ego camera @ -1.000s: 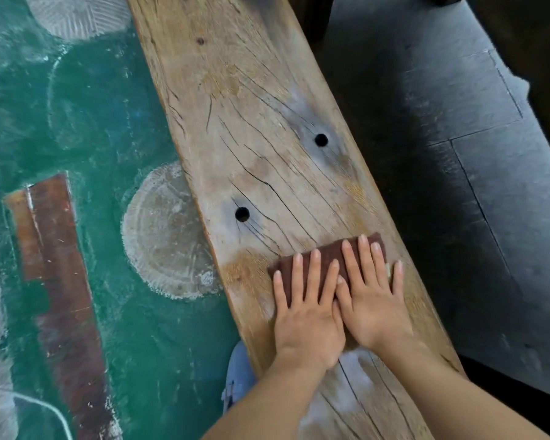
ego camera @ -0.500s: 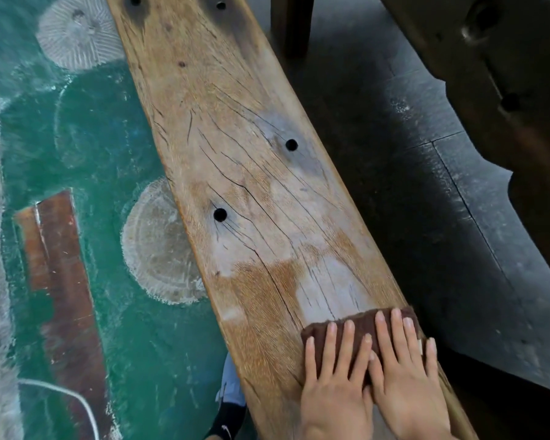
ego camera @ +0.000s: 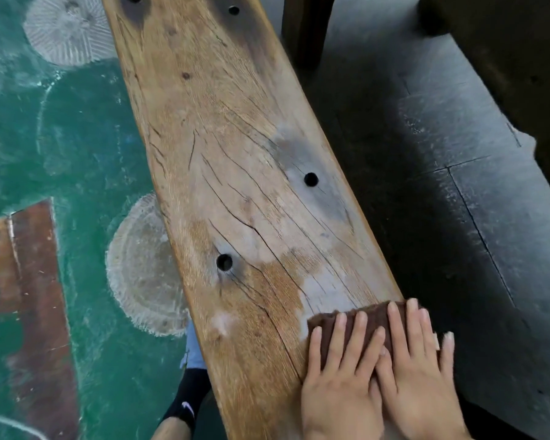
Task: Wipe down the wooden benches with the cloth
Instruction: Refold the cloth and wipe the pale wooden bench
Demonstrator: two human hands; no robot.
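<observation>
A long, cracked wooden bench (ego camera: 235,160) with round holes runs from the top left down to the bottom right. A brown cloth (ego camera: 370,315) lies flat on its near right part, by the right edge. My left hand (ego camera: 340,379) and my right hand (ego camera: 423,373) lie side by side on the cloth, fingers straight, pressing it onto the wood. Most of the cloth is hidden under my fingers. Pale dusty patches and a darker, damp-looking streak show on the wood just above the cloth.
Left of the bench is a green painted floor (ego camera: 61,154) with pale round marks and a brown strip (ego camera: 32,293). My foot in a black sock (ego camera: 185,404) shows under the bench's left edge. Dark grey slabs (ego camera: 442,192) and dark wooden furniture (ego camera: 521,58) lie to the right.
Both hands have dragged the cloth down the bench toward me and to its right edge, leaving a darker wiped streak. The view has shifted further up the bench.
</observation>
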